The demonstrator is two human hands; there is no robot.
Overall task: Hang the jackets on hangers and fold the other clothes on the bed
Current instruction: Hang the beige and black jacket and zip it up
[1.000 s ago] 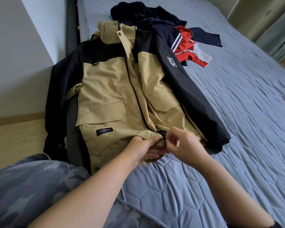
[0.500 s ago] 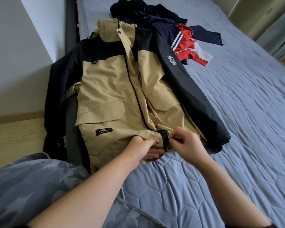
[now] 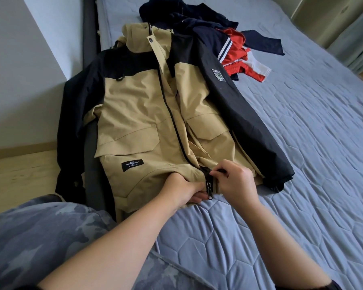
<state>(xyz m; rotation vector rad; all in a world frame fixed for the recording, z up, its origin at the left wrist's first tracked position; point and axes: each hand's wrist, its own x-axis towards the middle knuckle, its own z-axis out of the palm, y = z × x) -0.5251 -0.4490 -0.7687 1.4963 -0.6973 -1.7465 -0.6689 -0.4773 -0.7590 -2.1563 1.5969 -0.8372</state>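
"Where was the jacket when you looked?"

"Flat on the bed, front side up, hood pointing toward the far end. Tan body, black shoulders and sleeves. It lay right along the bed's edge on the wall side, and the sleeve on that side hung off over the edge toward the wooden floor. The other sleeve lay along the quilted cover."

"And the hands?"

"Both were down at the hem, on either side of the zipper. The left hand had its fingers curled around the hem fabric just beside the zipper's lower end. The right hand pinched the opposite front edge, thumb and fingers closed tight on it near a dark tab. The two hands almost touched, with the bottom of the zipper between them."

"Was the zipper done up?"

"A dark line ran up the front to the collar, but I couldn't tell how far it was closed."

"Anything else on the bed?"

"A pile of other clothes beyond the hood, dark navy pieces heaped with a red and white garment, touching the jacket's shoulder. There was a small black label on the jacket's lower pocket. The person's knee, in blue camouflage fabric, was up by the bed's near corner."
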